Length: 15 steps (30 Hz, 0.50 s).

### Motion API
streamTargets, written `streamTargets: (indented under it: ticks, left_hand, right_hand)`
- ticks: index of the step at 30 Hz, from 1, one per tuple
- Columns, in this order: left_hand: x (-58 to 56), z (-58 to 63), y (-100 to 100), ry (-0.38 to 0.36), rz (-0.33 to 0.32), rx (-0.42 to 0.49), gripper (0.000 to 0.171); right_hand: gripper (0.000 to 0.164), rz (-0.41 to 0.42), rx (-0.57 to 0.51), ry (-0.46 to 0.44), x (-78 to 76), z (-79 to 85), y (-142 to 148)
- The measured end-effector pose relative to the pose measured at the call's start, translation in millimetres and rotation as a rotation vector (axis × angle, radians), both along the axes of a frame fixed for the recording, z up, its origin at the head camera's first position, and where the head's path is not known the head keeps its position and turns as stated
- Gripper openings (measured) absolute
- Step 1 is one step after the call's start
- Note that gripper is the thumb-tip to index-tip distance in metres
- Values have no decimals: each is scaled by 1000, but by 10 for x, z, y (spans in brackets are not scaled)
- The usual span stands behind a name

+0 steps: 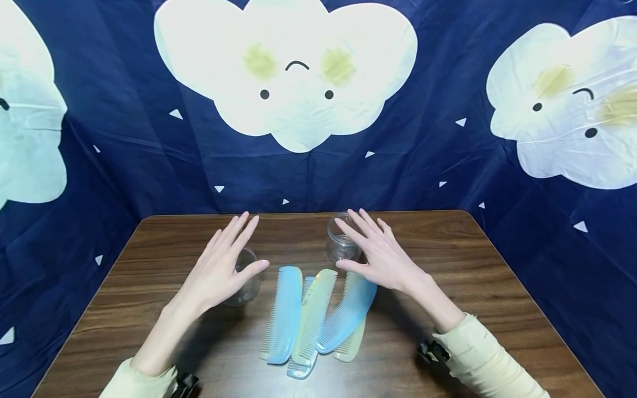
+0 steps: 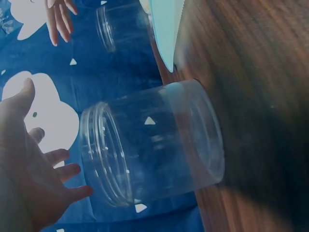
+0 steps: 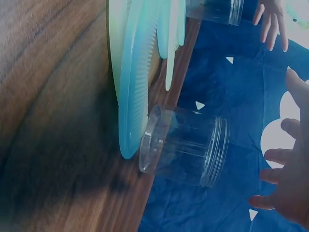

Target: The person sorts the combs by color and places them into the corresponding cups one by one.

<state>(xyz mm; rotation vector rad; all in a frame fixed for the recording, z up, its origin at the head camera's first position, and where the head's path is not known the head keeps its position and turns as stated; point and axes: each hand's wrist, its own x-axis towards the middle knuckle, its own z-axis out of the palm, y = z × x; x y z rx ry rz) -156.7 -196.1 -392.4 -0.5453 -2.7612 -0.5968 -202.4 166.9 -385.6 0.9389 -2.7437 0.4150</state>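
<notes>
Both hands hover over a wooden table with fingers spread and nothing held. My left hand [image 1: 217, 271] is above and beside a clear plastic jar [image 2: 154, 145], partly hiding it in the head view. Over toward the back, my right hand [image 1: 380, 251] hangs near a second clear jar [image 3: 183, 145], its fingers overlapping the rim in the head view. Both jars stand upright without lids. Between the hands lies a loose pile of several combs, blue and pale green; a blue comb [image 1: 287, 315] is at the left, a green comb [image 1: 314, 315] in the middle, and a curved blue comb [image 1: 350, 318] at the right.
The wooden table [image 1: 448, 243] has rounded back corners. A dark blue cloth [image 1: 308, 182] printed with white clouds and small triangles hangs behind it and at both sides. Dark straps with devices sit at the cuffs of both pale sleeves [image 1: 487, 354].
</notes>
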Motion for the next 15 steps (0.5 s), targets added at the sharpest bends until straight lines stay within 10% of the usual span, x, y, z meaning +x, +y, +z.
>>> streamTargets:
  ticks: [15]
  left_hand:
    - [138,-92,-209,-49,111,105,88]
  right_hand:
    - [86,13,-51,33,177,-69,30]
